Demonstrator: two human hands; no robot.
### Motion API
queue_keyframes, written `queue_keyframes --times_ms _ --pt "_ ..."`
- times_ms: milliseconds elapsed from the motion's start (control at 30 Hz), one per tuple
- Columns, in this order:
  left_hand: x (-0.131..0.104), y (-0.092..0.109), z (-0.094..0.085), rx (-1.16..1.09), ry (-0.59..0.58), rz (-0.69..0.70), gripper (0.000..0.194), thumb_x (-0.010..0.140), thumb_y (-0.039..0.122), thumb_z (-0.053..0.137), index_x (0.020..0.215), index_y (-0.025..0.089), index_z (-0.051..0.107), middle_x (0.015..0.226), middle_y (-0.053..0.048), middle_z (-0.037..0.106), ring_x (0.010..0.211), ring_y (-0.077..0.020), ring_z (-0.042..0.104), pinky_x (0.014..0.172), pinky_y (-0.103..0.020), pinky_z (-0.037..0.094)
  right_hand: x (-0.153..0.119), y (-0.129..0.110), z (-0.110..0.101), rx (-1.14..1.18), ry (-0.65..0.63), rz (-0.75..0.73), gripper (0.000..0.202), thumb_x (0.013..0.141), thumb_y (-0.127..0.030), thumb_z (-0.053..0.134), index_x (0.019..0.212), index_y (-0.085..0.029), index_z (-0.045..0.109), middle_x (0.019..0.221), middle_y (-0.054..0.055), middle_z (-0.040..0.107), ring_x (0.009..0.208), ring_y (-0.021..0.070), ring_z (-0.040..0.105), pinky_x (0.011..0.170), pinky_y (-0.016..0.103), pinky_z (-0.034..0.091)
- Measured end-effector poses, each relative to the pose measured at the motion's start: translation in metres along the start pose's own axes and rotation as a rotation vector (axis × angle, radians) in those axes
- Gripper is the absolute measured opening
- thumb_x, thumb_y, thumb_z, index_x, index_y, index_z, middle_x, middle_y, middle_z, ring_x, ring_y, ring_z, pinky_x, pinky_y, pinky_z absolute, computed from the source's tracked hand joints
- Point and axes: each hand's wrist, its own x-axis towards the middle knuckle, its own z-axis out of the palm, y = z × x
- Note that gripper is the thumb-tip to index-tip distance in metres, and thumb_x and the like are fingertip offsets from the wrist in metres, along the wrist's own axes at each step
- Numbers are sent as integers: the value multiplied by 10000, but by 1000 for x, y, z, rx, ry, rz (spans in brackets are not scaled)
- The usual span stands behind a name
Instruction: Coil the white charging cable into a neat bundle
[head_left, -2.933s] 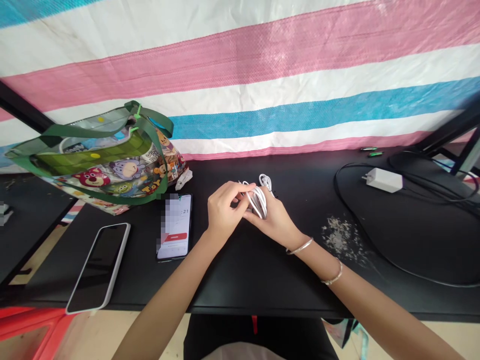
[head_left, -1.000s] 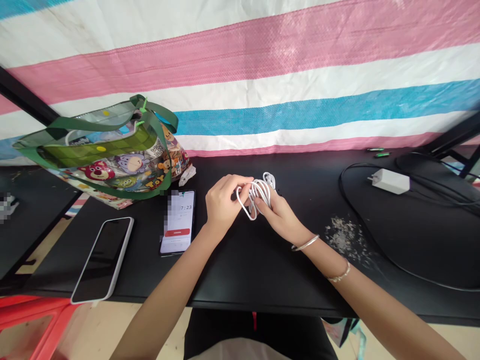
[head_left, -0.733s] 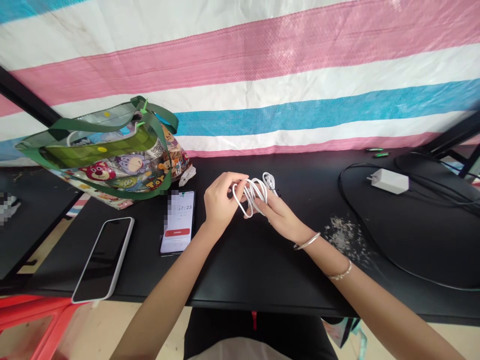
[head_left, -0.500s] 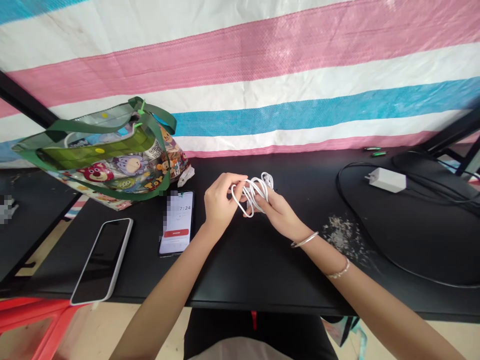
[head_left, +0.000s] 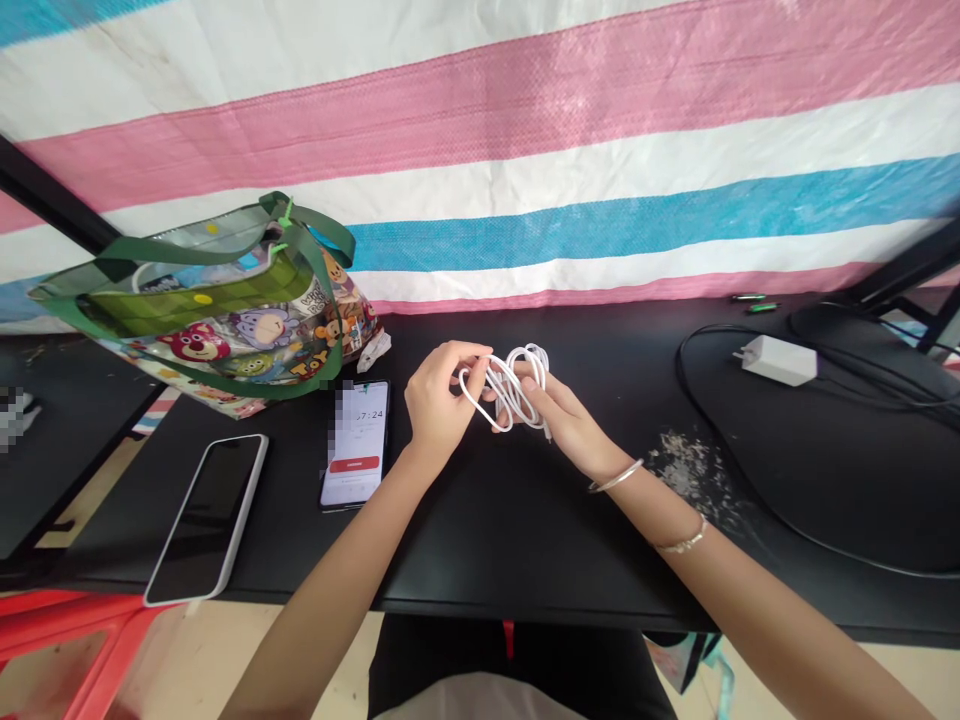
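The thin white cable (head_left: 537, 360) lies looped but uneven, held in the fingers of your left hand (head_left: 439, 402) and right hand (head_left: 574, 420).

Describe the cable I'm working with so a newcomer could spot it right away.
On the black table, in front of the striped sheet, look to the right of the cartoon-print bag. Between the left hand and right hand is the white cable, gathered in loose loops. The black cable farther right, by contrast, is dark and in neither hand.
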Motion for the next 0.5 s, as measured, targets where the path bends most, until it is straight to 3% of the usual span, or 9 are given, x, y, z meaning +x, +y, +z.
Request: queue_keyframes --times_ms 167,300,500 --pt "2 -4 -2 65 19 -27 100 841 168 540 825 189 637 738 4 682 645 -103 623 527 -170 449 1 -2 1 -14 76 -18 508 698 -655 637 949 -224 540 757 -3 669 540 131 626 558 290 550" --pt "4 -8 -3 54 4 -86 99 838 161 534 835 195 627 763 5 696 672 -106 644 535 -167 452 1 -2 1 -54 136 -62 470 671 -629 681 829 -216 521 688 -31 634 538 120 637 587 273 542" --pt "4 -10 -3 63 36 -83 100 816 143 543 812 190 630 687 18 678 624 -98 630 505 -159 431 3 -5 0 -67 137 -43 476 634 -599 724 777 -213 487 649 -69 559 476 88 595 511 244 494"
